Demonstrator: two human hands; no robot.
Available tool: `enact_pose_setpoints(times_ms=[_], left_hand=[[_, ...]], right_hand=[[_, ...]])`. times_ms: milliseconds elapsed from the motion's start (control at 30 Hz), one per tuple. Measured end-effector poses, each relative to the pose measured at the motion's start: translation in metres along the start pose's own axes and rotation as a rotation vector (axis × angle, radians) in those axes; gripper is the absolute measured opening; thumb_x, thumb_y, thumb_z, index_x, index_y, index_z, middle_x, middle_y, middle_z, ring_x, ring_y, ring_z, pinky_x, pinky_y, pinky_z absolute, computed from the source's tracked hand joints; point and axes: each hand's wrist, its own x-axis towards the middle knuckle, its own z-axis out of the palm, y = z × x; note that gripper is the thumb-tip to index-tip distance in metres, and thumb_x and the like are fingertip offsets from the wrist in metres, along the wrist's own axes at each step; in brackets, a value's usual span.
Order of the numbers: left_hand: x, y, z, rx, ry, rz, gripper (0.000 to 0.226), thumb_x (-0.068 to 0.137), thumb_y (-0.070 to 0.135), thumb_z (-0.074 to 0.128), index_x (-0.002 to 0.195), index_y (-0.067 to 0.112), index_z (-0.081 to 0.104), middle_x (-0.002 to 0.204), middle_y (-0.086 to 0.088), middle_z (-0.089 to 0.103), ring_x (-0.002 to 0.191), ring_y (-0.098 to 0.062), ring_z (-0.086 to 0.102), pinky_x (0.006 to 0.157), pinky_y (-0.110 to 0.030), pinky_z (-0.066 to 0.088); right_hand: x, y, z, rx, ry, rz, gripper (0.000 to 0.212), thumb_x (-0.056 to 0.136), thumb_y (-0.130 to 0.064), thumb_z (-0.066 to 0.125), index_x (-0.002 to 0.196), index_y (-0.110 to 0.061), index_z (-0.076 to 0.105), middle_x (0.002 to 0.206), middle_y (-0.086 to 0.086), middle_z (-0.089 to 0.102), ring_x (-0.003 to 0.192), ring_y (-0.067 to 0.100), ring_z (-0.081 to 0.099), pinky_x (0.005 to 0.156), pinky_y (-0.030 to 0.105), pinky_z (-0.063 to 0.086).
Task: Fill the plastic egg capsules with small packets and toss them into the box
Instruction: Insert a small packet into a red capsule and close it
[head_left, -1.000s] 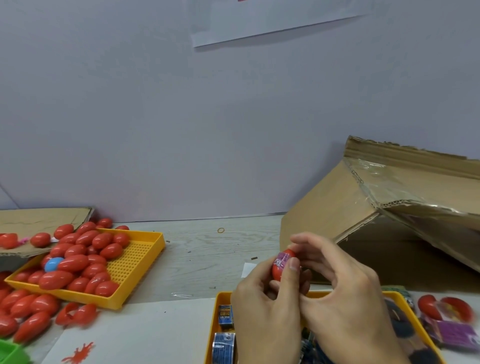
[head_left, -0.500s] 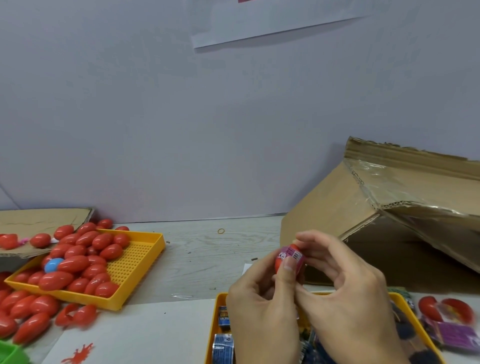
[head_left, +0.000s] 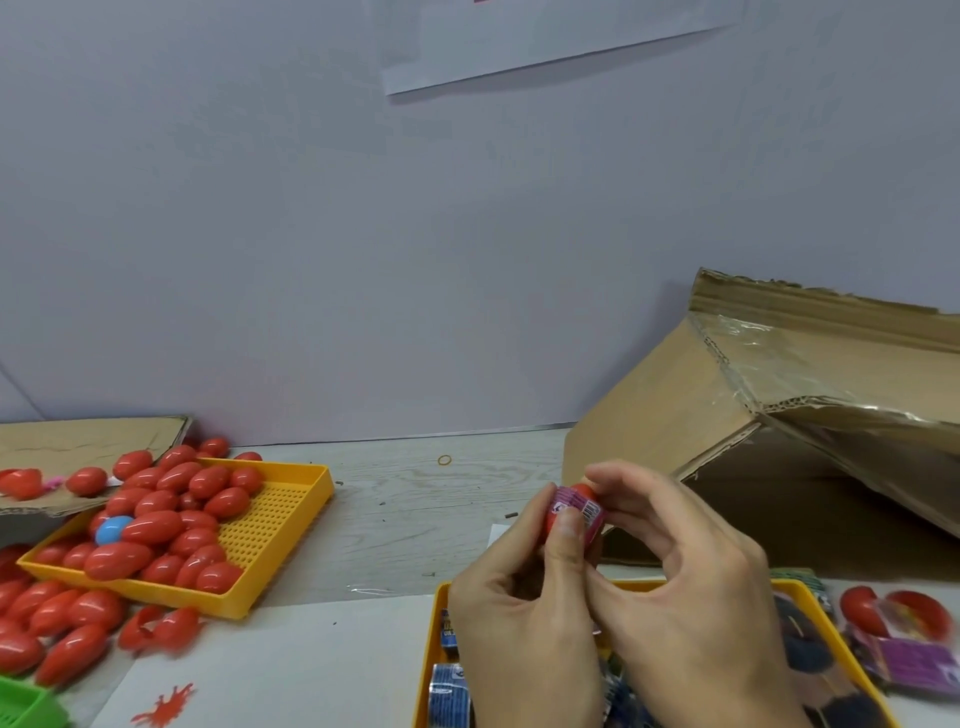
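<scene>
Both hands hold one red egg capsule above the near yellow tray. A small purple packet sticks out of the capsule. My left hand grips the capsule from below, thumb pressing on the packet. My right hand pinches the capsule's top with its fingertips. The cardboard box lies tipped at the right, its dark opening facing me. The near tray holds small blue packets.
A second yellow tray at the left holds several red capsules and a blue one. More red capsules lie loose on the table. A flat cardboard sheet lies at far left. Purple packets lie at the right.
The capsule has been lifted slightly and turned, and the purple packet now sits more on top between the fingertips. Trays and box have not moved.
</scene>
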Motion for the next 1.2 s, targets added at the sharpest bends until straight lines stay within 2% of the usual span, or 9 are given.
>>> enact_pose_setpoints(times_ms=[100, 300, 467, 600, 767, 900, 1033, 1100, 1200], left_hand=[[0.001, -0.002, 0.0, 0.001, -0.001, -0.013, 0.034, 0.054, 0.029, 0.078, 0.087, 0.021, 0.079, 0.081, -0.005, 0.078, 0.077, -0.021, 0.076, 0.071, -0.03, 0.062], [0.002, 0.003, -0.002, 0.0, 0.008, 0.004, 0.025, 0.06, 0.025, 0.078, 0.083, 0.017, 0.081, 0.074, -0.005, 0.077, 0.071, -0.022, 0.076, 0.065, -0.038, 0.063], [0.007, 0.009, -0.008, -0.021, -0.164, -0.104, 0.041, 0.06, 0.034, 0.076, 0.098, 0.018, 0.075, 0.087, -0.007, 0.078, 0.083, -0.021, 0.076, 0.075, -0.044, 0.061], [0.011, 0.011, -0.01, 0.013, -0.264, -0.123, 0.023, 0.069, 0.027, 0.074, 0.086, 0.012, 0.08, 0.077, -0.015, 0.076, 0.073, -0.029, 0.075, 0.059, -0.028, 0.06], [0.011, 0.009, -0.012, -0.032, -0.335, -0.201, 0.032, 0.074, 0.03, 0.065, 0.085, 0.002, 0.076, 0.075, -0.021, 0.074, 0.071, -0.032, 0.075, 0.056, -0.025, 0.059], [0.012, 0.009, -0.013, -0.159, -0.356, -0.294, 0.035, 0.08, 0.031, 0.059, 0.077, 0.001, 0.078, 0.077, -0.03, 0.071, 0.069, -0.037, 0.074, 0.054, -0.029, 0.06], [0.011, 0.012, -0.012, -0.331, -0.411, -0.455, 0.043, 0.074, 0.036, 0.06, 0.077, -0.002, 0.078, 0.078, -0.036, 0.068, 0.057, -0.034, 0.071, 0.049, -0.03, 0.057], [0.012, 0.012, -0.012, -0.28, -0.388, -0.466, 0.044, 0.069, 0.039, 0.064, 0.078, -0.002, 0.078, 0.078, -0.034, 0.069, 0.059, -0.034, 0.071, 0.048, -0.03, 0.056], [0.015, 0.004, -0.018, 0.012, -0.273, -0.182, 0.039, 0.068, 0.048, 0.079, 0.084, 0.013, 0.077, 0.084, -0.016, 0.074, 0.08, -0.033, 0.072, 0.062, -0.036, 0.057]], right_hand=[[0.0, 0.001, -0.001, 0.018, 0.014, 0.011, 0.069, 0.054, -0.014, 0.095, 0.101, -0.049, 0.059, 0.098, -0.02, 0.069, 0.093, -0.004, 0.068, 0.075, 0.013, 0.055], [0.0, -0.002, 0.001, 0.017, 0.019, -0.009, 0.067, 0.057, -0.007, 0.093, 0.101, -0.046, 0.061, 0.097, -0.021, 0.069, 0.092, -0.004, 0.068, 0.075, 0.013, 0.055], [0.001, -0.004, -0.003, -0.031, -0.021, -0.018, 0.071, 0.061, -0.009, 0.091, 0.106, -0.052, 0.056, 0.1, -0.025, 0.066, 0.096, -0.006, 0.065, 0.074, 0.01, 0.054], [0.001, -0.005, -0.005, -0.097, -0.033, -0.059, 0.072, 0.061, -0.001, 0.089, 0.111, -0.042, 0.059, 0.102, -0.023, 0.065, 0.097, -0.006, 0.063, 0.073, 0.002, 0.048], [0.003, -0.006, -0.007, -0.17, -0.052, -0.08, 0.06, 0.06, -0.001, 0.089, 0.108, -0.031, 0.067, 0.097, -0.019, 0.067, 0.097, -0.003, 0.062, 0.074, 0.003, 0.048], [0.007, -0.01, -0.008, -0.151, -0.066, -0.069, 0.044, 0.062, -0.007, 0.086, 0.102, -0.023, 0.073, 0.096, -0.017, 0.068, 0.091, -0.002, 0.064, 0.07, 0.003, 0.047], [0.005, -0.009, -0.006, 0.059, -0.143, 0.108, 0.061, 0.066, 0.003, 0.084, 0.105, -0.041, 0.067, 0.096, -0.024, 0.066, 0.061, -0.003, 0.067, 0.05, 0.007, 0.048], [0.003, -0.008, -0.006, 0.044, -0.205, 0.17, 0.061, 0.066, -0.004, 0.087, 0.108, -0.044, 0.066, 0.092, -0.029, 0.066, 0.069, -0.005, 0.068, 0.055, 0.008, 0.051], [0.005, -0.01, -0.009, -0.057, -0.233, 0.153, 0.049, 0.071, -0.023, 0.086, 0.107, -0.047, 0.064, 0.097, -0.037, 0.063, 0.097, -0.016, 0.059, 0.074, 0.001, 0.046]])
